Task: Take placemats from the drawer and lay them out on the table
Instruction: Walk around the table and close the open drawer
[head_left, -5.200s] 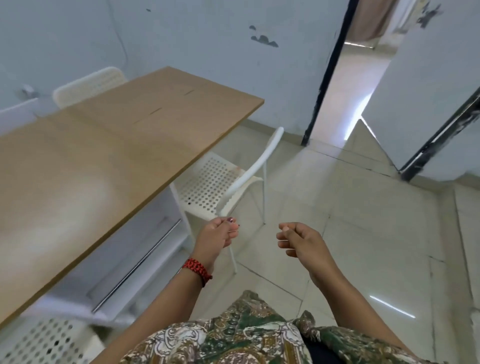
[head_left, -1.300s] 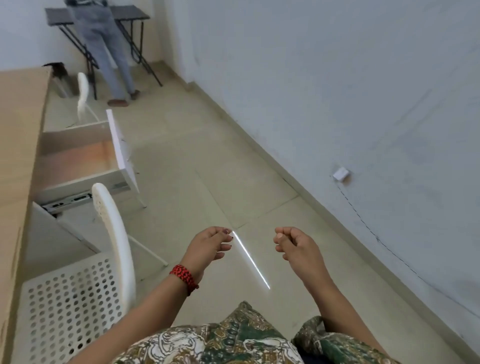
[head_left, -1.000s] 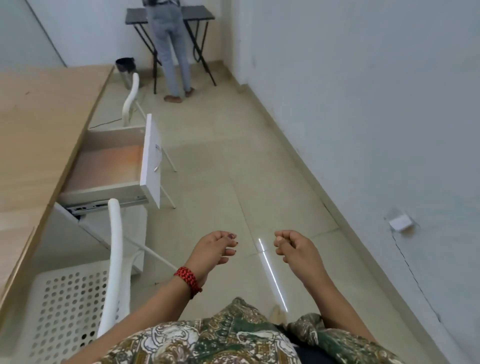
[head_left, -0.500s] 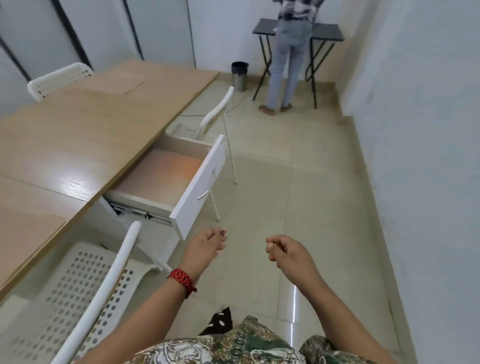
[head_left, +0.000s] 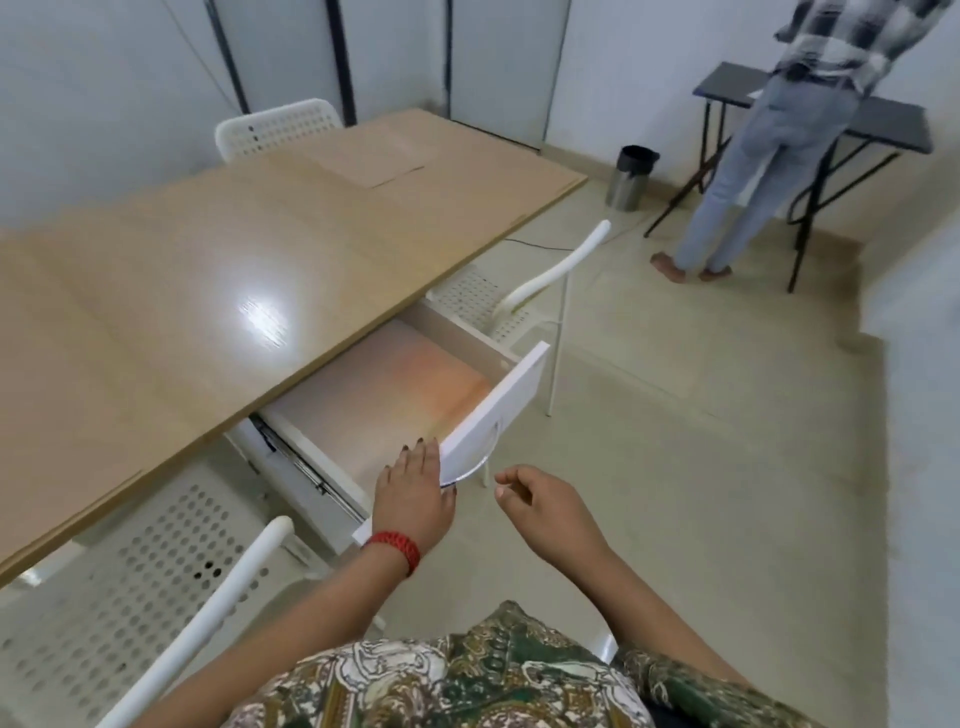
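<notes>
the drawer (head_left: 395, 395) stands pulled out from under the table (head_left: 208, 280), an orange-tinted sheet, likely the placemats (head_left: 415, 384), flat inside. the left hand (head_left: 415, 499), fingers together, rests at the drawer's front panel, nearer; the right hand (head_left: 550, 504) hangs loosely curled, empty, just outside.

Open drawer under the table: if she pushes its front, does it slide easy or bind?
The drawer probably slides easily: metal runners show along its side. It likely feels light, since no contents are visible. With the left hand near one end of the front, an off-centre push might skew it slightly.
</notes>
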